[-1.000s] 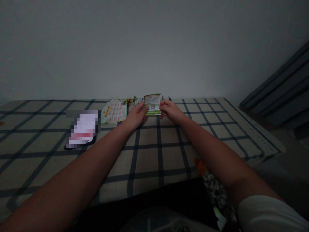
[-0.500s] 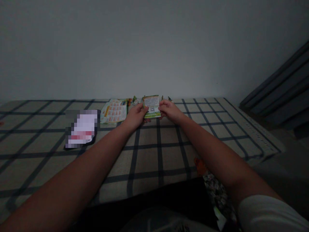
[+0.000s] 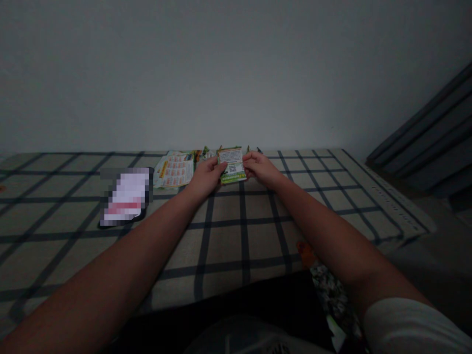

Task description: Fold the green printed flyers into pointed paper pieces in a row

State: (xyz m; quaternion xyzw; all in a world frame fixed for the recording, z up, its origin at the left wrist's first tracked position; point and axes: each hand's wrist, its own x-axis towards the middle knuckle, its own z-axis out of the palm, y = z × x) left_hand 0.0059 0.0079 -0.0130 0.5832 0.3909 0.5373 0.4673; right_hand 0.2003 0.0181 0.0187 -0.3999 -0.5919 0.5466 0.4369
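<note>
A small green-and-white printed packet (image 3: 231,158) with a square code and lines of text is held up above the far part of the table. My left hand (image 3: 207,174) grips its left edge, thumb on the front and fingers behind. At the opposite edge, the fingers of my right hand (image 3: 260,168) are pinched against the packet. Just left of my left hand lie flat printed sheets or packets (image 3: 174,170) with a grid of small boxes. Behind the held packet, bits of green and clear wrapping (image 3: 206,151) show, mostly hidden.
A phone (image 3: 127,194) with a blurred, lit screen lies to the left on the checked tablecloth (image 3: 224,246). A plain wall (image 3: 236,73) rises behind the table's far edge. Dark folded curtain-like material (image 3: 431,128) hangs at the right.
The packet has tilted and come slightly lower, showing more of its green bottom edge. Fingers of my right hand have shifted a little at its edge; both arms stay nearly in place.
</note>
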